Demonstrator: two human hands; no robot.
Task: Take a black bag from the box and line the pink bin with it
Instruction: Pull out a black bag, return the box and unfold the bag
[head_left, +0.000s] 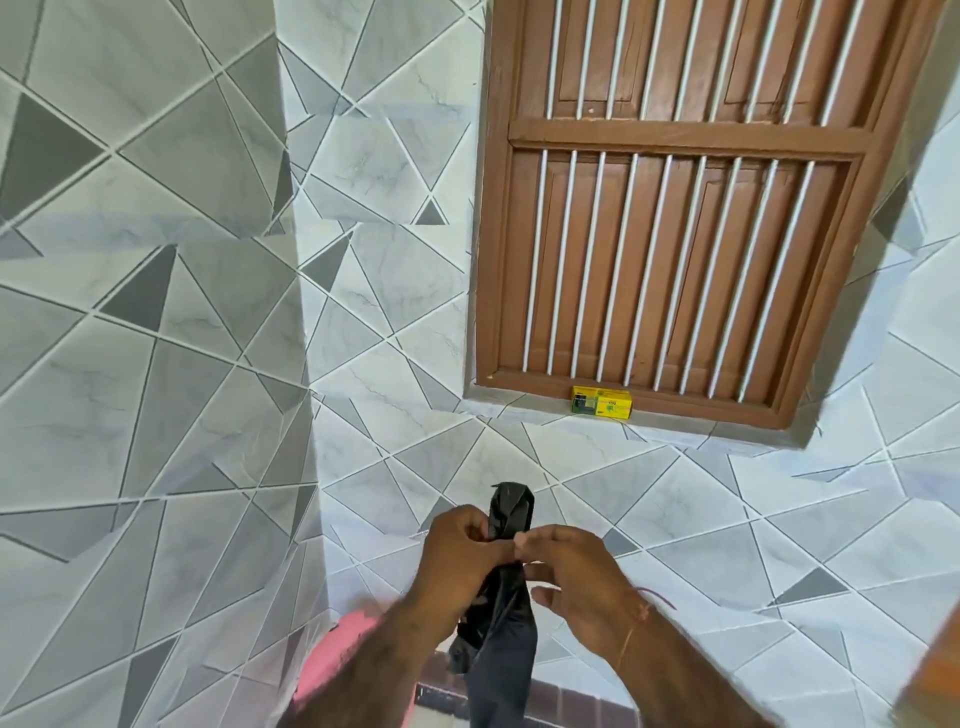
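Nearest, both hands pinch the black bag (506, 618) near its top: left hand (457, 556), right hand (571, 577). The thin film may tear if tugged apart hard. The pink bin (345, 654) below is mostly hidden by the arm. The box (602, 401) sits on the far window ledge.

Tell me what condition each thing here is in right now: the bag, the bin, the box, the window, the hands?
black bag: out of the box, still bunched, hanging from both hands.
left hand: pinches the bag near its top.
right hand: pinches the bag beside the left.
pink bin: mostly hidden by the arm, no liner visible.
box: lying on the window sill.
window shutters: closed behind white bars.
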